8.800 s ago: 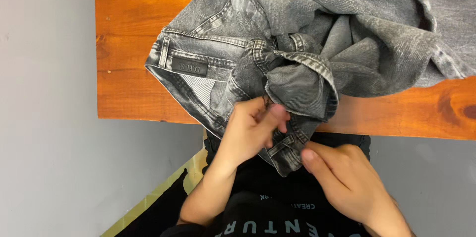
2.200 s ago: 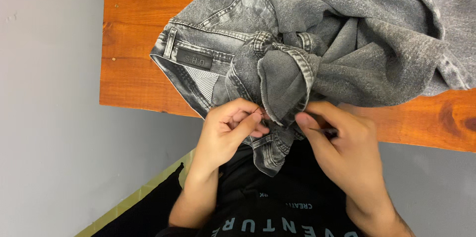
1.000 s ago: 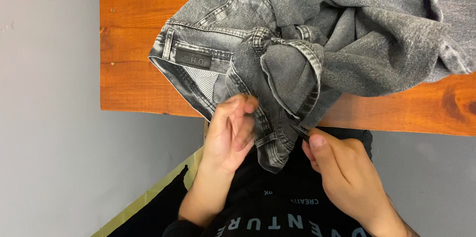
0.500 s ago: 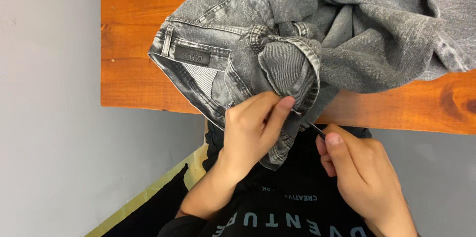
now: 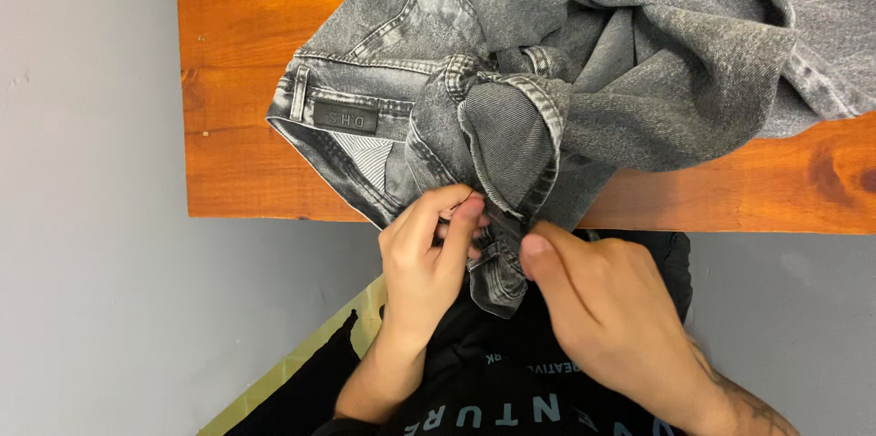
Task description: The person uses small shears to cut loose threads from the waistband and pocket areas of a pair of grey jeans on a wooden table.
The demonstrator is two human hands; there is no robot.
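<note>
Grey denim jeans (image 5: 584,80) lie bunched on a wooden table (image 5: 246,25), with the waistband end hanging over the near edge. My left hand (image 5: 429,249) pinches that hanging waistband fold from the left, and a thin dark thread (image 5: 464,192) runs over its fingertips. My right hand (image 5: 598,308) presses against the same fold from the right, thumb and fingers pinched together on a thin needle that is almost hidden by the fabric. The two hands nearly touch.
The table's near edge (image 5: 730,222) runs across the view, with a knot in the wood at the right (image 5: 835,171). Grey floor (image 5: 91,263) lies to the left. My black printed shirt (image 5: 493,399) fills the bottom.
My right hand, which had drawn the needle away to the lower right, has moved back up to the waistband. My left hand has shifted slightly, still pinching the fold.
</note>
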